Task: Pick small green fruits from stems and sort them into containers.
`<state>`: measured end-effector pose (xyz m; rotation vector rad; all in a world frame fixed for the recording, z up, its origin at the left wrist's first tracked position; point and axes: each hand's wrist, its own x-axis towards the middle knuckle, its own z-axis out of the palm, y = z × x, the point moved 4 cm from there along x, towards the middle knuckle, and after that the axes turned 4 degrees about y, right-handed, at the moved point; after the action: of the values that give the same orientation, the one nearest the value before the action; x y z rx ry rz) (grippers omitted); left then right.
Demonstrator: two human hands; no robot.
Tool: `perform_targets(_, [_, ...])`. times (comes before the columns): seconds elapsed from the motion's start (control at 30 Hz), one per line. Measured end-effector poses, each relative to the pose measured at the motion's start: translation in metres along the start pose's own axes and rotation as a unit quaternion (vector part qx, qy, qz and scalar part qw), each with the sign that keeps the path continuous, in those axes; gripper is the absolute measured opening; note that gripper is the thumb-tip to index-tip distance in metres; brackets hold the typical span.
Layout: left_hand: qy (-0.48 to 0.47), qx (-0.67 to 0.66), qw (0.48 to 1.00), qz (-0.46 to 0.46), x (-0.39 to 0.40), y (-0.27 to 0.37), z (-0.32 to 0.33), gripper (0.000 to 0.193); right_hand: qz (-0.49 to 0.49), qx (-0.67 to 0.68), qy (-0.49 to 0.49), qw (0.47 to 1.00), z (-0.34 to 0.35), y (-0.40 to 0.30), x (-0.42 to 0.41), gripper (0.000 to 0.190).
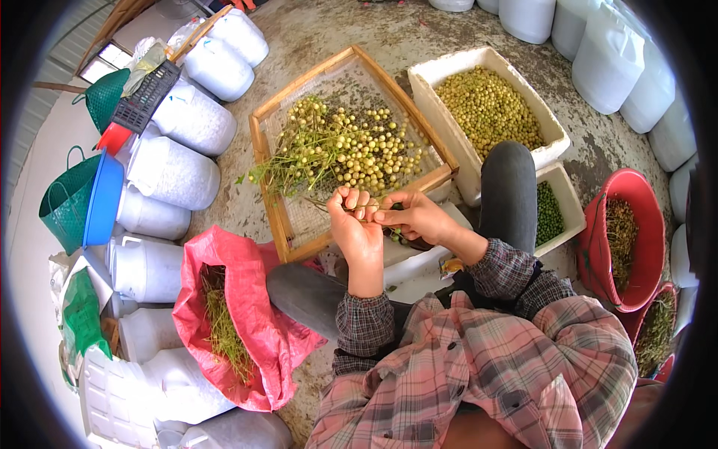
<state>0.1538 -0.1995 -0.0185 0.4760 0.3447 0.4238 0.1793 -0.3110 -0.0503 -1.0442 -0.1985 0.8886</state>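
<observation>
My left hand (357, 227) has its fingers curled around a thin green stem (320, 203), at the near edge of a wood-framed mesh screen (262, 147). Beside it, my right hand (418, 218) pinches the same stems between thumb and fingers, with a few small green fruits (397, 236) hanging below. On the mesh lies a heap of round yellow-green fruits (364, 151), with leafy green stems (297, 151) at its left side. Behind my right knee, a white foam box (555, 152) holds many loose yellowish fruits (488, 109).
A smaller foam box (573, 224) of green fruits stands right of my knee. Red baskets (594, 247) with dried plant matter are at the right. At the left, a pink woven sack (247, 314) holds stems. White plastic jugs (174, 174) line both sides.
</observation>
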Motion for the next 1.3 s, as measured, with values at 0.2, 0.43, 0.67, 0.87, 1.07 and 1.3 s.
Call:
perform_targets(0.2, [-0.004, 0.006, 1.000, 0.008, 0.000, 0.004, 0.009, 0.019, 0.038, 0.173, -0.035, 0.984, 0.003, 0.003, -0.003, 0.010])
perform_targets(0.43, [-0.032, 0.005, 0.999, -0.003, 0.001, 0.012, 0.006, 0.019, 0.026, 0.290, -0.095, 0.952, -0.004, 0.001, 0.002, 0.018])
perform_targets(0.67, [-0.091, 0.437, 0.895, 0.011, -0.013, 0.026, 0.009, 0.016, 0.043, 0.212, -0.175, 0.961, -0.018, -0.013, -0.006, 0.030])
perform_targets(0.87, [-0.219, 0.522, 0.822, 0.054, -0.022, 0.020, 0.021, 0.011, 0.057, 0.078, -0.135, 0.986, -0.005, -0.034, -0.014, 0.031])
perform_targets(1.07, [-0.153, 0.600, 0.769, 0.158, -0.025, 0.028, 0.017, 0.010, 0.023, 0.053, -0.146, 0.988, -0.006, -0.033, -0.004, 0.022])
perform_targets(1.3, [-0.072, 0.159, 0.984, -0.036, -0.002, 0.059, -0.002, 0.018, 0.029, 0.187, -0.141, 0.972, -0.013, -0.014, -0.002, 0.021])
